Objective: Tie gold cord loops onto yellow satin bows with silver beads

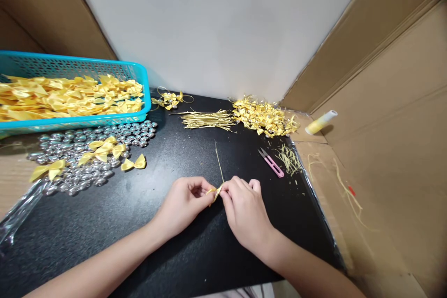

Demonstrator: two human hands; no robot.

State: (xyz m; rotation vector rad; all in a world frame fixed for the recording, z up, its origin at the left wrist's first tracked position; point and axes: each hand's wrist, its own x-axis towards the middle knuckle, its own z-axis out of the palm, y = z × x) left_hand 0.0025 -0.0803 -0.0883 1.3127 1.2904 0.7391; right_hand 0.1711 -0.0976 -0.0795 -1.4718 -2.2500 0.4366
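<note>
Near the front middle of the black table, my left hand [188, 200] pinches a yellow ribbon bow [216, 192], mostly hidden by the fingers. My right hand [244, 207] meets it there, thumb and forefinger closed on a thin gold cord [220, 163] at the bow. The cord's free end stretches away from me over the table. To the right of my right hand lies a pair of pink thread snips [272, 163]. Left of my hands, silver beads [80, 174] are spread out, with several loose yellow bows [134, 163] on and beside them.
A blue basket [145, 86] full of yellow bows stands at the back left. Behind my hands lie a bundle of gold cords [207, 119], a heap of finished-looking bows [263, 116] and cord scraps [289, 159]. A yellow-white tube [320, 122] stands on cardboard at the right.
</note>
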